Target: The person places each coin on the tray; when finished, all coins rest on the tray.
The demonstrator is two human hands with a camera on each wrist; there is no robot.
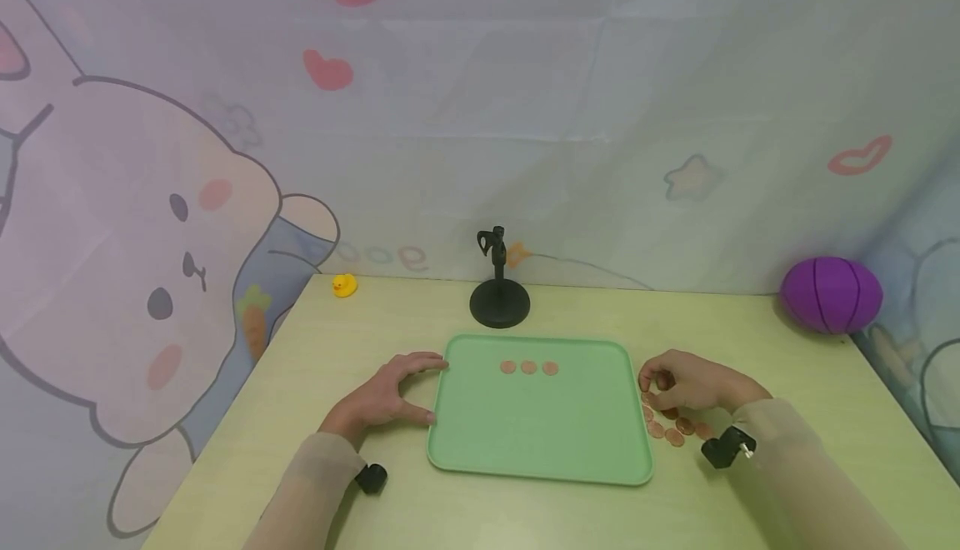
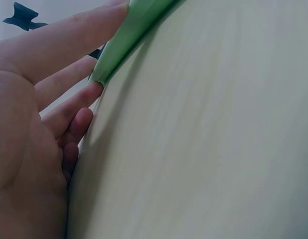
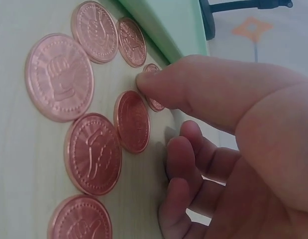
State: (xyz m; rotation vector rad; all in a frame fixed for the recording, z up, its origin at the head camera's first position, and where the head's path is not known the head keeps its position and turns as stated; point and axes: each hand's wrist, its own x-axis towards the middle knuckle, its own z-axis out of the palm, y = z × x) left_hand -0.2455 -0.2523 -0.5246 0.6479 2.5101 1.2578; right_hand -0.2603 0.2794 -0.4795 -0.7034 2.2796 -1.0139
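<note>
Nearest are two beige sleeves, each with a small black wrist mount. The left hand rests on the tabletop against the left edge of the green tray. Its fingers are straight and spread, forefinger and thumb touching the tray's rim, nothing gripped. The left wrist view shows the fingers lying along the raised rim.

The right hand sits just right of the tray, over a cluster of copper coins lying flat on the tabletop beside the tray's right edge. In the right wrist view the thumb tip presses on one small coin near the rim. The other fingers curl loosely beside the coins. Whether that coin is pinched or only touched is hard to tell. Seven coins show in that close view, all flat, some touching each other.

Further in, three coins lie in a short row on the tray's far half, just apart from one another.

Behind the tray stands a black stand with a round base. A yellow rubber duck sits at the far left corner. A purple ball rests at the far right edge. A cartoon rabbit backdrop hangs behind.
</note>
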